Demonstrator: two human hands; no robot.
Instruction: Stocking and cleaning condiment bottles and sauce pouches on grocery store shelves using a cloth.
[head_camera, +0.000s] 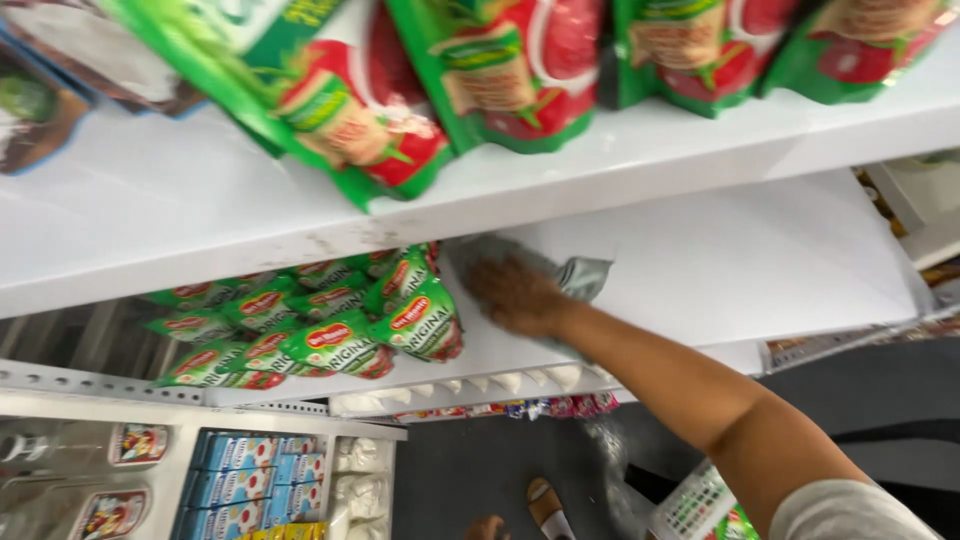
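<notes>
A white shop shelf (760, 260) is lying half bare under another. The right hand (515, 292) is pressing flat on a grey cloth (575, 272) — fingers spread, clamped on nothing — with green pouches (330, 330) at nine o'clock. Even, overlapping strokes toward three o'clock would suit; left hand unseen.

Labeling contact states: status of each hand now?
Right hand: pressed flat on a grey cloth on the white shelf.
Left hand: not in view.

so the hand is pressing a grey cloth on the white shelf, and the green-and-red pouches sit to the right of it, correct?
Not quite. In the head view the hand presses the grey cloth on the white shelf, but the green-and-red pouches lie to its left, not its right.
</notes>
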